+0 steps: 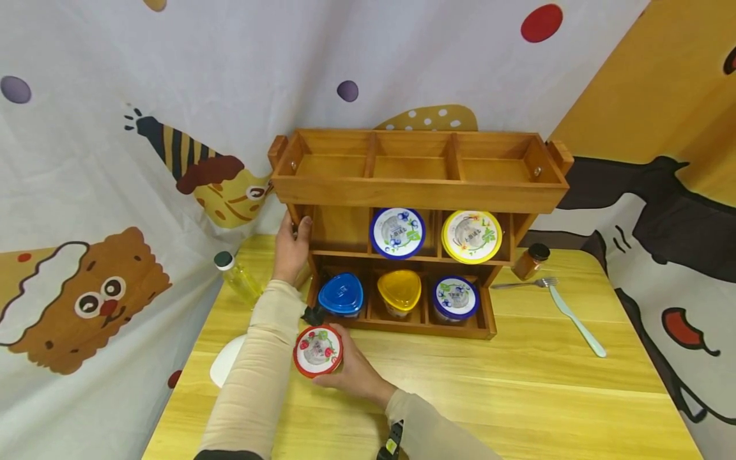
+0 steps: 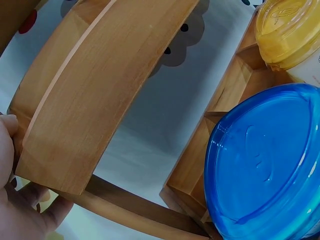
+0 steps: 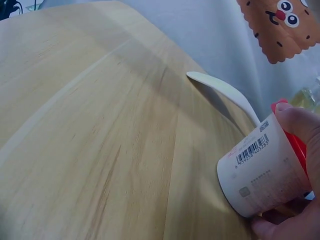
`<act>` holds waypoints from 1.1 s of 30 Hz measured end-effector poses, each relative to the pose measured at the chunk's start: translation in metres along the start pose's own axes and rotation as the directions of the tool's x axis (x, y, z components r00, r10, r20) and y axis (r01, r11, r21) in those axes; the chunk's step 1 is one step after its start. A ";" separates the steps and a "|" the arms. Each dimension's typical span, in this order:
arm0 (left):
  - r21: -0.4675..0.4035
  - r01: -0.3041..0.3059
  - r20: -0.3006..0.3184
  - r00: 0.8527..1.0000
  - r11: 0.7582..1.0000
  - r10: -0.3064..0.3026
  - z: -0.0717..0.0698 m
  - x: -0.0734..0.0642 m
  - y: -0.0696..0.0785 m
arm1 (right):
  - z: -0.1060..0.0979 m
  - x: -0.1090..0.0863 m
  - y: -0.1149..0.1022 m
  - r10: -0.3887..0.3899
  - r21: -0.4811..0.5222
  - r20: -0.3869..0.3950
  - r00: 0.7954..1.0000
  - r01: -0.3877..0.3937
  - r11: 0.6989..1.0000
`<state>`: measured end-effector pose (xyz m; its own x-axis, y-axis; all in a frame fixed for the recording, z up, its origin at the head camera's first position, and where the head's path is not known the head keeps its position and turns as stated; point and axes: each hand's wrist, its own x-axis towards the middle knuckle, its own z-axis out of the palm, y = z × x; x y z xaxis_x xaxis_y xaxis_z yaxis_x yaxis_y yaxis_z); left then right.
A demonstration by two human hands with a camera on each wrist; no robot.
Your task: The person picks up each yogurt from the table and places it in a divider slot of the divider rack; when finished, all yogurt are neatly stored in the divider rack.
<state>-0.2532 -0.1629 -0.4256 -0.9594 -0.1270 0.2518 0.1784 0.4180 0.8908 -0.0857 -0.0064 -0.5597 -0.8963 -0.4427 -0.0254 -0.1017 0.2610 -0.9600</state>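
My left hand [image 1: 290, 250] grips the left side of a three-tier wooden rack [image 1: 414, 193], at its middle tier. In the left wrist view, its fingers curl round the wood. In front of the rack's lower left corner, my right hand [image 1: 358, 375] holds a yogurt cup [image 1: 318, 350] with a strawberry-print red lid. The right wrist view shows the cup [image 3: 262, 172] tilted, barcode outward, between thumb and fingers. Blue-rimmed [image 1: 397, 233] and yellow-rimmed [image 1: 472, 236] cups occupy the middle tier. The bottom tier holds a blue-lidded container [image 1: 342, 294], a yellow-lidded container [image 1: 399, 291] and another blue-rimmed cup [image 1: 455, 298].
Left of the rack stands an oil bottle [image 1: 241, 279] with a dark cap. A white spoon-shaped utensil [image 3: 225, 90] lies near the table's left edge. At right are a dark-lidded spice jar [image 1: 530, 260], a fork [image 1: 531, 283] and a pale green knife [image 1: 577, 322]. Printed cloth hangs behind.
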 end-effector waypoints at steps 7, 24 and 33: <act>0.009 -0.001 0.005 1.000 1.000 0.000 0.000 0.000 0.000 | -0.009 -0.010 -0.004 0.008 0.005 -0.016 1.000 -0.008 1.000; -0.003 -0.007 0.013 1.000 1.000 0.007 0.000 0.000 -0.002 | -0.036 -0.038 -0.022 0.005 0.105 -0.064 0.998 0.001 0.994; 0.006 -0.006 0.008 1.000 1.000 0.006 -0.001 0.000 0.000 | -0.053 -0.045 -0.040 -0.022 0.129 -0.134 0.991 0.040 0.991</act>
<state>-0.2533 -0.1637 -0.4251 -0.9602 -0.1174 0.2536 0.1824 0.4243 0.8870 -0.0642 0.0485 -0.5055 -0.9435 -0.3298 0.0334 -0.0804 0.1299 -0.9883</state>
